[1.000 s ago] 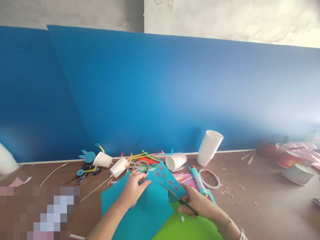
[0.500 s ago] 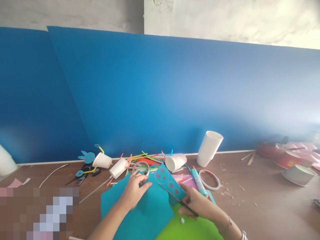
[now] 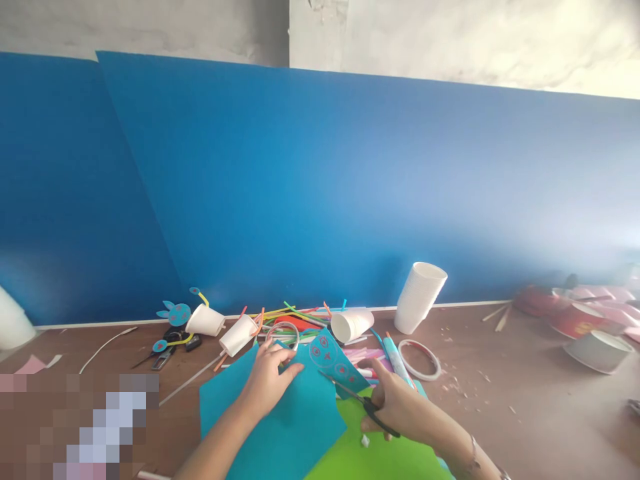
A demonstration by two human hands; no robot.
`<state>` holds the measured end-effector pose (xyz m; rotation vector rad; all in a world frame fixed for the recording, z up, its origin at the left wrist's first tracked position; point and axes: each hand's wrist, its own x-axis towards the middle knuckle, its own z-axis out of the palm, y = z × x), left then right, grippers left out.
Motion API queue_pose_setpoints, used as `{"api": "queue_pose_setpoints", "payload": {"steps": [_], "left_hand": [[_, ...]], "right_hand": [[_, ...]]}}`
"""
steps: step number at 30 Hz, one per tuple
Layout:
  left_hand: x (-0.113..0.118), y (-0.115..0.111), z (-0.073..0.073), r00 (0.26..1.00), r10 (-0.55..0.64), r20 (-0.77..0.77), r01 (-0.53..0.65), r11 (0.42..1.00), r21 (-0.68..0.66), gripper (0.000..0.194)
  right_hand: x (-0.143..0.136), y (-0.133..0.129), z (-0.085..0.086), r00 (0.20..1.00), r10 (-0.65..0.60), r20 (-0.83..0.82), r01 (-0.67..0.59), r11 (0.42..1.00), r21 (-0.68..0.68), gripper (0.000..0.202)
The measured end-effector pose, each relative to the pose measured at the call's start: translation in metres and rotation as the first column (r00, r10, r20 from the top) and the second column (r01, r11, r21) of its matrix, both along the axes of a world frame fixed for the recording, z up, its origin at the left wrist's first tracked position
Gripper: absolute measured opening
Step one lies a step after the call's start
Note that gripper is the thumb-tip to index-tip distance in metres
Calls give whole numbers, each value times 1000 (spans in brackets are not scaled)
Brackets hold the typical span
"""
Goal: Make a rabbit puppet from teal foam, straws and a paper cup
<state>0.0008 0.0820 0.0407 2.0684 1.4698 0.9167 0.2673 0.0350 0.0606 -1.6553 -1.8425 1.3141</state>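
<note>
My left hand (image 3: 270, 373) grips a blue sheet of paper (image 3: 295, 427) near its upper edge, thumb on top. The fingers of my right hand (image 3: 393, 403) are in the handles of dark scissors (image 3: 367, 403). The blades lie along the drawn part of the sheet, and that part stands partly split from the rest. Round faces and small circles (image 3: 327, 350) are drawn on it in red and pale lines. Beneath lies a green sheet (image 3: 385, 453), with a small white scrap (image 3: 365, 441) on it near the scissors.
Behind the paper lie colourful straws (image 3: 305, 317), tipped paper cups (image 3: 351, 325) and a tape roll (image 3: 419, 360) beside a glue stick (image 3: 397, 363). A stack of white cups (image 3: 420, 297) leans near the blue panel (image 3: 325, 187). A cup with a blue rabbit head (image 3: 175, 315) lies left.
My right hand and the scissors have shifted slightly down and right, and the blades now cross the sheet lower on the drawn part. My left hand has stayed put.
</note>
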Motion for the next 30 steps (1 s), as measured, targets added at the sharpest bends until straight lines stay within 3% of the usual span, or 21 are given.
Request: {"api": "queue_pose_setpoints", "payload": {"steps": [6,12,21,23,27,30], "left_hand": [[0,0,1,999,48,4,-48,998,34,16],[1,0,2,999,51,3,-51,997,56,18],[1,0,5,997,72,8,-72,997,41,20],[1,-1,3,997,82,8,-82,996,44,21],[2,0,0,996,84,1,-84,995,53,18],[2,1,-1,998,69,-5,-69,996,54,16]], "right_hand": [[-4,-1,0,999,-11,31,10,998,54,51],[-10,-2,5,991,-91,95,75,985,153,53],[-13,-3,10,978,-132,164,115,987,110,48],[-12,-4,10,980,-114,166,94,988,121,56],[-8,-5,12,988,-40,148,17,988,155,94],[-8,-7,11,990,-3,140,-17,990,143,92]]}}
